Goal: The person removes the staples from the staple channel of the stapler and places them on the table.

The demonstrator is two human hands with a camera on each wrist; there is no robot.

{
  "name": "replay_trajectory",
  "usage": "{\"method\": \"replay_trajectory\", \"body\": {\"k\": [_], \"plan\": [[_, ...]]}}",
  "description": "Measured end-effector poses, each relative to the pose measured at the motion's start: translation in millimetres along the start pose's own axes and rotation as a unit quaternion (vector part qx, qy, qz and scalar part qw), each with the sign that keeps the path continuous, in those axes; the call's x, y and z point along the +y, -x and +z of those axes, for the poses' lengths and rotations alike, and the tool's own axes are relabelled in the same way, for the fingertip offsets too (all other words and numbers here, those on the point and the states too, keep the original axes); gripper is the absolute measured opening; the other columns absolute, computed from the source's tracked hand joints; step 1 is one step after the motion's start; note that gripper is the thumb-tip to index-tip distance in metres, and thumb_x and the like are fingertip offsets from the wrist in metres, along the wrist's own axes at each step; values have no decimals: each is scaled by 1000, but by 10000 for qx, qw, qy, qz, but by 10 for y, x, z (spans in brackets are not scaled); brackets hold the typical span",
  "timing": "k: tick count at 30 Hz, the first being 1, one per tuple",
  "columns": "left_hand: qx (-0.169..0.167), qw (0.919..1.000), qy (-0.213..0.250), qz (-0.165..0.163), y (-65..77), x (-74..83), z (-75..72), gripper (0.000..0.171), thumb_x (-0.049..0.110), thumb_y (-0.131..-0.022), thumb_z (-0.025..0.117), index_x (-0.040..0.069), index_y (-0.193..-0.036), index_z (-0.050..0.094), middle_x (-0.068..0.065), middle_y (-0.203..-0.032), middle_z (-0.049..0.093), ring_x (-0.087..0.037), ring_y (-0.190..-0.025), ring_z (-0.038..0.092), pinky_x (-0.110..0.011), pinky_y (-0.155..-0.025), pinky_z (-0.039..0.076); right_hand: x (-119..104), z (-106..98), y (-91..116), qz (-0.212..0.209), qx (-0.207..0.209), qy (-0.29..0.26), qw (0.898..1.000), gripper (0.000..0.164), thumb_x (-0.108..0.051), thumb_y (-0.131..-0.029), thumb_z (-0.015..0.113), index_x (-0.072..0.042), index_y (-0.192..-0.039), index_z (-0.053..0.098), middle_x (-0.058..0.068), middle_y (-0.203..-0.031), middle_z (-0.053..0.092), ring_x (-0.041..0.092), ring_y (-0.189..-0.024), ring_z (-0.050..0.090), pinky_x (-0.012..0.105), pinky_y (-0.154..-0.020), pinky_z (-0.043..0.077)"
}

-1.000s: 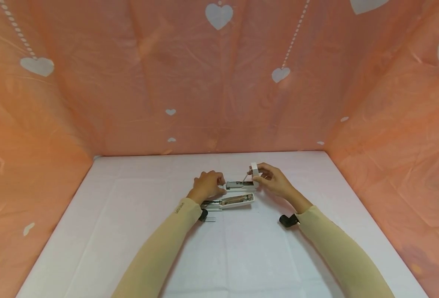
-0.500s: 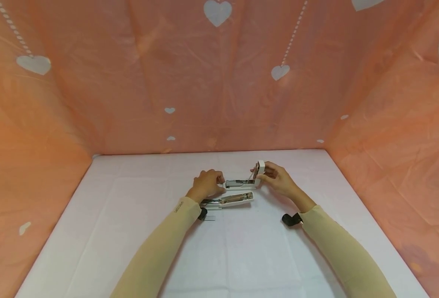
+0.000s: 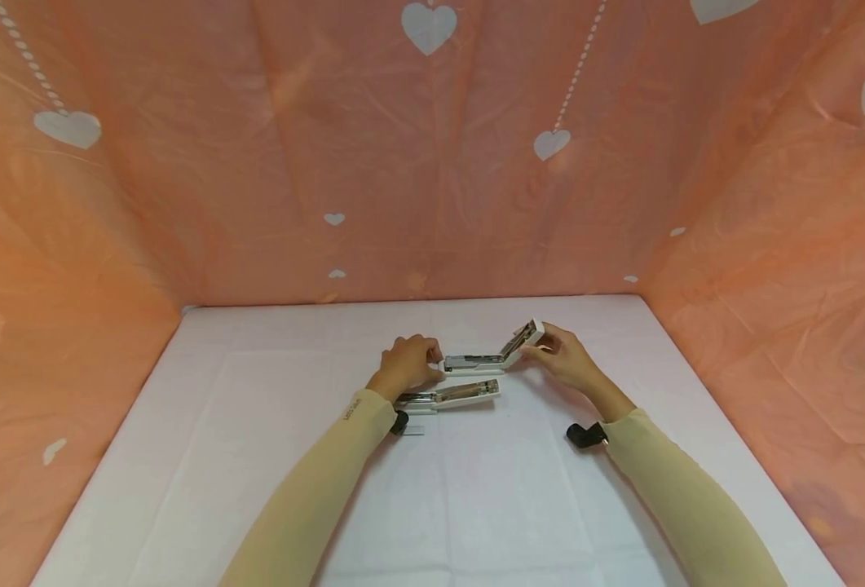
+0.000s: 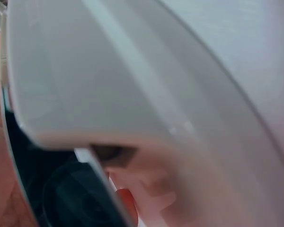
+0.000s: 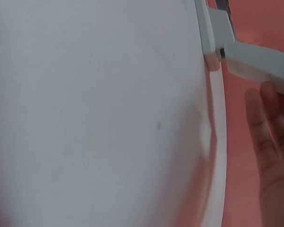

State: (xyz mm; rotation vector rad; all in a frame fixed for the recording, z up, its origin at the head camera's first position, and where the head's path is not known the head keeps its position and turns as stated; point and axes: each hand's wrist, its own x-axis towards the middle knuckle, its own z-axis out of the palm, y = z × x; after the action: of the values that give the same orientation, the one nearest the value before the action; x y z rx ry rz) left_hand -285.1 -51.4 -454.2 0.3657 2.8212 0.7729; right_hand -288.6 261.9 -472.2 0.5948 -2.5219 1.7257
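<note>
In the head view a white stapler (image 3: 474, 364) lies on the table with its lid (image 3: 523, 341) swung up at a slant to the right. My left hand (image 3: 408, 362) holds its left end with thumb and fingers. The raised lid is gripped by my right hand (image 3: 564, 359); the right wrist view shows the lid (image 5: 260, 64) from outside, fingers against it. Nearer to me rests a second white stapler (image 3: 466, 392), also unfolded, its left end hidden by my left wrist. A blurred white plastic surface (image 4: 85, 71) fills much of the left wrist view.
A small thin strip (image 3: 413, 430), perhaps staples, lies by my left wrist. White cloth covers the table (image 3: 491, 505). Orange fabric walls (image 3: 432, 179) with hearts enclose the back and sides. Black wrist cameras (image 3: 586, 435) sit low beside the sleeves.
My right hand has swung the far stapler's lid from upright over to a slant toward the right, moving right with it. The left hand and the near stapler have stayed in place.
</note>
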Motion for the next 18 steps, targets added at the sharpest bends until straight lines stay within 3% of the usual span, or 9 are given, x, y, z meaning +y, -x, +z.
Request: {"method": "replay_trajectory", "body": {"k": [4, 8, 11, 15, 18], "plan": [[-2, 10000, 73, 10, 6, 10, -10, 22, 25, -92, 88, 17, -107, 75, -1, -114, 69, -30, -116, 56, -64, -110, 40, 34, -55, 22, 74, -19, -110, 9999, 28, 1, -98, 76, 14, -120, 65, 24, -113, 73, 6, -100, 72, 23, -84, 60], [0, 9999, 120, 8, -3, 24, -3, 22, 25, -91, 89, 17, -106, 75, -1, -113, 69, -30, -115, 56, -65, -111, 39, 81, -114, 37, -23, 41, -61, 10000, 27, 4, -96, 76, 13, -118, 64, 7, -105, 73, 3, -96, 70, 20, -82, 58], [-10, 9999, 126, -38, -9, 28, 6, 22, 25, -91, 89, 17, -106, 75, -1, -113, 68, -29, -114, 56, -66, -112, 38, 122, -168, 49, -123, 44, -160, 9998, 33, 10, -94, 76, 10, -122, 59, -1, -100, 70, 8, -87, 70, 21, -75, 56], [-24, 9999, 109, -64, 5, 29, -8, 22, 25, -92, 89, 17, -106, 75, -1, -112, 68, -29, -114, 56, -65, -111, 38, 159, -223, 72, -105, -64, -344, 9993, 38, 15, -93, 74, 10, -125, 55, 1, -97, 69, 15, -78, 69, 27, -67, 56], [-3, 10000, 82, -29, 1, 19, -13, 22, 25, -91, 89, 17, -106, 75, 0, -111, 68, -29, -113, 56, -64, -110, 40, 158, -259, 95, 140, -102, -2, 9999, 34, 9, -94, 76, 9, -123, 58, 7, -99, 70, 11, -79, 68, 27, -67, 57]]}}
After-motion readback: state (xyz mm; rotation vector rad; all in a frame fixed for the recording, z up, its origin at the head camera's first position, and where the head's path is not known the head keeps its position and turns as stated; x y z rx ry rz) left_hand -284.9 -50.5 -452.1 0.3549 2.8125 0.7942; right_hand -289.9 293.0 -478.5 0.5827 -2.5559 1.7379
